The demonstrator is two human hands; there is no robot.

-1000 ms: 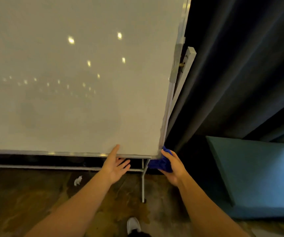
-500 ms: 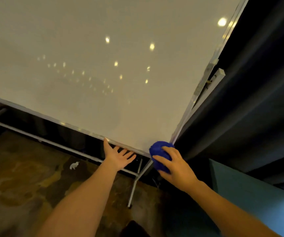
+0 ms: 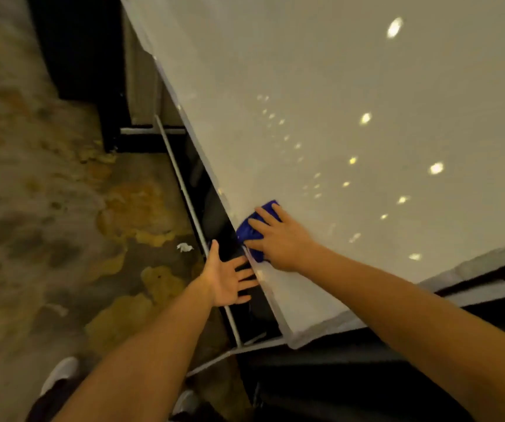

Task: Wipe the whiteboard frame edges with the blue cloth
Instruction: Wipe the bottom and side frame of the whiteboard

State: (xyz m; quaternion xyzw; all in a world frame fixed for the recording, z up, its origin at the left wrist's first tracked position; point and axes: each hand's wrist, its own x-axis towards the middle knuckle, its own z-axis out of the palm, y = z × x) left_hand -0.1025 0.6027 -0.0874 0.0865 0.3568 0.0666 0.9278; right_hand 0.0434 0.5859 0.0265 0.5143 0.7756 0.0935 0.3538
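The whiteboard [image 3: 351, 86] fills the upper right, tilted in view, its pale metal bottom frame edge [image 3: 271, 295] running diagonally from the upper left down to a corner near the bottom centre. My right hand [image 3: 281, 239] presses the bunched blue cloth [image 3: 249, 233] against that bottom edge, a little along from the corner. My left hand [image 3: 228, 277] is spread flat with fingers apart just below the edge, beside the cloth, holding nothing.
A thin white stand rail [image 3: 190, 202] runs under the board. The mottled brown floor [image 3: 47, 208] lies to the left, with a small white scrap [image 3: 184, 247] on it. My white shoes [image 3: 60, 373] show at the bottom. Dark curtain fills the lower right.
The view has swung so the board now tilts steeply. My right hand slid the cloth from the board's lower right corner along the bottom edge; my left hand stayed below the edge.
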